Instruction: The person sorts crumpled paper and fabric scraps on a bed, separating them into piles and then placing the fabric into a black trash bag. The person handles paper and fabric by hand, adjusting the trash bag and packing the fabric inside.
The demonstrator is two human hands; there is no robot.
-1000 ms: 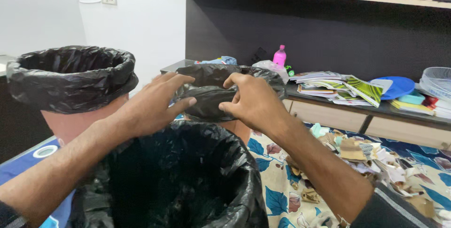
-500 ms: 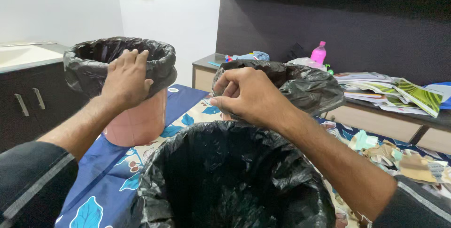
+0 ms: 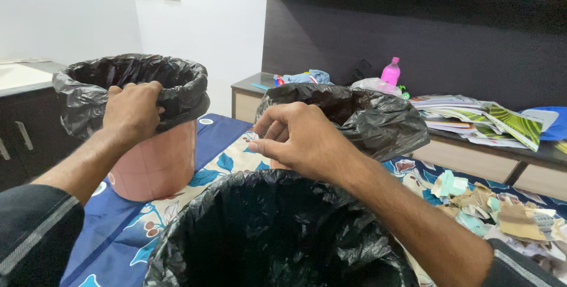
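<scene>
Black bin liners are what we are handling, and the one on the pink bin (image 3: 155, 160) is standing at our left on the blue flowered sheet (image 3: 221, 145). Our left hand (image 3: 131, 109) is curling over the near rim of that left liner (image 3: 133, 89), fingers hooked inside and clenched on the plastic. Our right hand (image 3: 295, 139) is hovering at the near edge of the middle liner (image 3: 366, 115), thumb and fingers drawn loosely together; we cannot tell whether it is pinching the plastic or only touching it. This second lined bin is standing further back, in the centre, just behind a third lined bin (image 3: 277, 234), which is gaping open right under us. To the right, on the sheet, a heap of torn paper scraps (image 3: 502, 213) is lying. Beyond it, a low dark counter is carrying a spread of magazines (image 3: 478, 115), a pink bottle (image 3: 390, 72) and a blue plate (image 3: 552, 115).
</scene>
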